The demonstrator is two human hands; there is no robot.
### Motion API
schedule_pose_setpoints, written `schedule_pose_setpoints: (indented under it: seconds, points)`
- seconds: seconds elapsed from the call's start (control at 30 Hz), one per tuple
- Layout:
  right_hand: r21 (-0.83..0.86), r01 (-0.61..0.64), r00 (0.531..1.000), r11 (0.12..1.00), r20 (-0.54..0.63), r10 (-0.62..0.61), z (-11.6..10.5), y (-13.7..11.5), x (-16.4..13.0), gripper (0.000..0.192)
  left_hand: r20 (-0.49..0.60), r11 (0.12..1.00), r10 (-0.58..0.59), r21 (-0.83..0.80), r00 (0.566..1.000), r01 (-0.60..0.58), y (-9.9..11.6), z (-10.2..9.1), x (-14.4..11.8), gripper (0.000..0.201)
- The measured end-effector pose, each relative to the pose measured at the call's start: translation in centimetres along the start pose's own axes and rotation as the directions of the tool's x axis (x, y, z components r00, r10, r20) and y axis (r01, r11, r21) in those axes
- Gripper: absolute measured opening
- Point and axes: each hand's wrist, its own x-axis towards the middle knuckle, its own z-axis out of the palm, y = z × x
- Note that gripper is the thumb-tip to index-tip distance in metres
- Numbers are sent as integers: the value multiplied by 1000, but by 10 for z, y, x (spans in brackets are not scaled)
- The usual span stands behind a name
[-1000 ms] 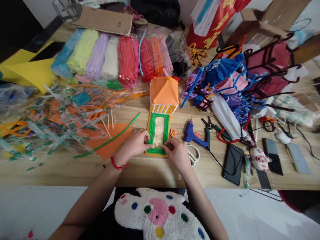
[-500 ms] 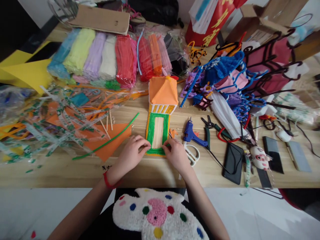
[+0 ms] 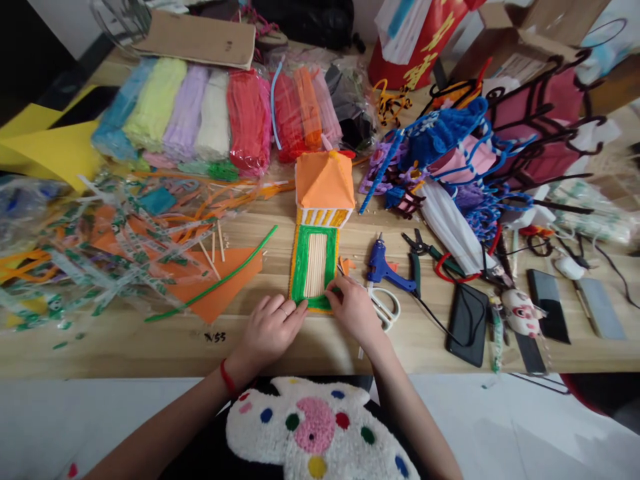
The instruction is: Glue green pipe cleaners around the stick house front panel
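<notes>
The left hand [image 3: 273, 330], half-curled, touches the near left corner of one green-bordered panel [image 3: 316, 267] mid-way along the tabletop [image 3: 420, 350]; the right hand [image 3: 351, 307] bunches its fingertips at the near right edge, and whether either grips cannot be told. One orange-roofed model house [image 3: 325, 185] adjoins the far end; one blue glue gun [image 3: 379, 264] lies right.

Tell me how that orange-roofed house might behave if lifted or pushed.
The house is probably light, since its roof looks like thin folded sheet. Squeezing there might dent it. Its boxy, straight-edged shape seems unlikely to roll.
</notes>
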Motion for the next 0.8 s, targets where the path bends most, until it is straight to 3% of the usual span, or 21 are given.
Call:
schedule_pose_setpoints:
  seconds: [0.27, 0.5, 0.67, 0.8]
  points:
    - [11, -15, 1000, 1000, -3, 15, 2, 1, 0, 6, 55, 999, -20, 49, 998, 18, 4, 2, -4, 14]
    - [14, 4, 1000, 1000, -11, -3, 0, -1, 0, 7, 114, 990, 106, 84, 988, -116, 3, 3, -3, 18]
    - [170, -31, 999, 985, -12, 34, -3, 3, 0, 3, 144, 973, 189, 104, 971, -205, 5, 3, -5, 25]
    - [379, -112, 983, 918, -96, 159, -5, 8, 0, 13, 159, 974, 191, 88, 969, -207, 4, 3, -5, 25]
